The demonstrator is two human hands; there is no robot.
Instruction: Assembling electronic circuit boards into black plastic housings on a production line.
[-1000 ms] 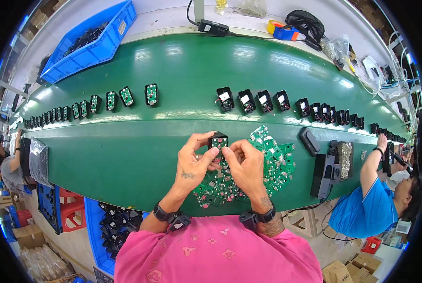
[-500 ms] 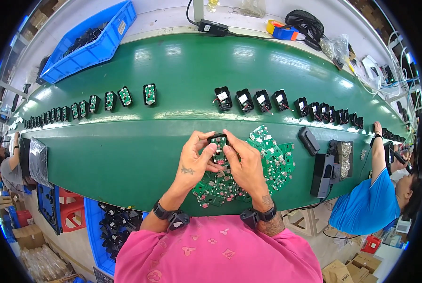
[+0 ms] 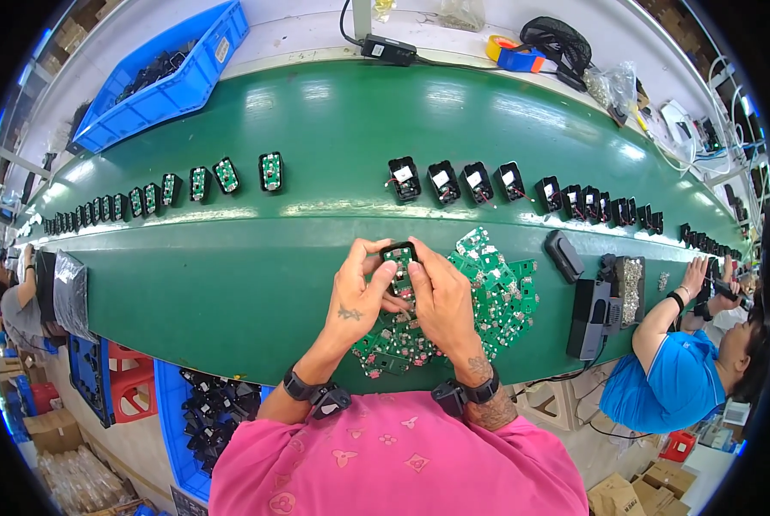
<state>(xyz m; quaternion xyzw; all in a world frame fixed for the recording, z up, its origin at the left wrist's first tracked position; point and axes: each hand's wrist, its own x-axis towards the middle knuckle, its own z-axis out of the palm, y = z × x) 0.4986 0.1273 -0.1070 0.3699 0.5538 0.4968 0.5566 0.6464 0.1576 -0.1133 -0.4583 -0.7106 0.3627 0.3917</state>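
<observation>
Between my two hands is a small black plastic case with a green circuit board (image 3: 398, 261) sitting in its opening. My left hand (image 3: 355, 291) closes round the case's left side, its thumb lying on the board. On the opposite side my right hand (image 3: 443, 297) grips the case, thumb also on the board's face. Finger parts beneath the case are hidden. Below and to the right of my hands spreads a loose pile of green circuit boards (image 3: 505, 297) on the green work surface (image 3: 230, 275).
Cases fitted with boards (image 3: 270, 172) line up to the left; open cases with white parts and wires (image 3: 404, 179) run rightward. A blue crate (image 3: 157, 95) stands far left. A black device (image 3: 587, 320) and a co-worker in a blue shirt (image 3: 668, 383) are at right.
My hands stay round the case, with only slight movement of the thumbs and wrists. At right, the co-worker's outstretched arm has drawn back from the row of cases. The nearer cases have shifted slightly left.
</observation>
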